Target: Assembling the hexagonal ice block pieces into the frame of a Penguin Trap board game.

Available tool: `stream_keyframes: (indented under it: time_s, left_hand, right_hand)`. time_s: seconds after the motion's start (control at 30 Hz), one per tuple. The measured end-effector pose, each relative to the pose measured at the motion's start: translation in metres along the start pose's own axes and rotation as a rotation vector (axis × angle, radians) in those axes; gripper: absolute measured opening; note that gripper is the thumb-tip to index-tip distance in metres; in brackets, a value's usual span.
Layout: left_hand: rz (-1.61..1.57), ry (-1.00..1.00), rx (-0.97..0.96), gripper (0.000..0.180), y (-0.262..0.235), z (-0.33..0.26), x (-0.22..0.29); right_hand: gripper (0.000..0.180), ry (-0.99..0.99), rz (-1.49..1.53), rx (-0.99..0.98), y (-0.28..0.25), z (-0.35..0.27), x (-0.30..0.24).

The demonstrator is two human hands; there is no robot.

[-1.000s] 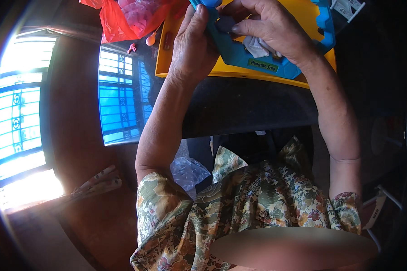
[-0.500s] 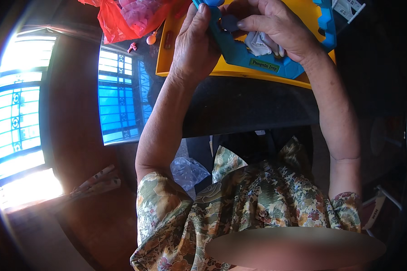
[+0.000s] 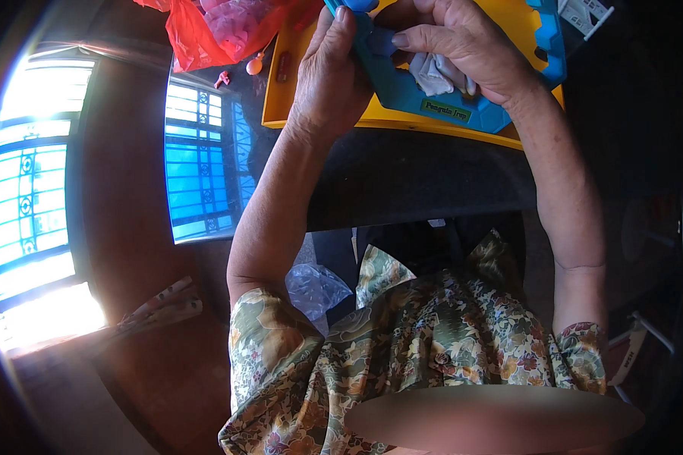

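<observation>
From the head camera, the only view, here's the play: the left hand [image 3: 328,83] is clamped on the near left side of the turquoise frame [image 3: 402,91], thumb along the edge, no slip there. The right hand [image 3: 474,53] has its thumb against a small blue-grey piece [image 3: 382,42], pinching it, it seems, right beside the frame's inner edge; the far fingertips I can't make out. And there's the change! A second ago that piece was darker and held at another angle; now it's tipped and catching light. The right hand has shifted a touch too, so more of a pale bundle [image 3: 435,74] shows beneath it, though what that bundle is, I can't tell. The frame itself has barely budged, sitting over the yellow tray [image 3: 372,117] on the dark worktop [image 3: 417,178]. What does it mean? To my eye, only the angle is being worked; the piece looks unreleased, and whether it's seated anywhere is hidden. Off left, the red bag [image 3: 190,34] and orange ball [image 3: 254,67] lie untouched.
</observation>
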State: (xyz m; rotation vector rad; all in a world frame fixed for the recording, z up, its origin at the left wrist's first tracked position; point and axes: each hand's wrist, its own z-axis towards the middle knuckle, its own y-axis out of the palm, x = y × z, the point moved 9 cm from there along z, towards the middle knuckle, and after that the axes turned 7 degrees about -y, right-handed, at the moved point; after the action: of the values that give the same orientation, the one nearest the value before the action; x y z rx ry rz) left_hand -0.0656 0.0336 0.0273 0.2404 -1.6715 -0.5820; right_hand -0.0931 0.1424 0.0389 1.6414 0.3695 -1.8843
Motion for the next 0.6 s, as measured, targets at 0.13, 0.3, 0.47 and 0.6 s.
stream_keyframes:
  time_s: [0.13,0.3,0.47,0.6]
  left_hand:
    - [0.023,0.017,-0.031,0.053,-0.008,0.001,-0.001]
    - [0.043,0.009,0.021,0.053,-0.002,-0.001,0.0]
    - [-0.011,0.028,-0.032,0.05,-0.015,0.001,-0.006]
    - [0.013,0.038,-0.021,0.049,-0.012,-0.001,-0.004]
  right_hand:
    - [0.029,-0.047,-0.093,0.017,0.001,0.0,-0.002]
    - [0.026,-0.066,-0.138,0.014,0.002,-0.002,-0.006]
    - [0.024,-0.056,-0.078,0.04,0.002,0.0,0.0]
    - [0.025,-0.062,-0.147,0.055,0.003,-0.001,-0.002]
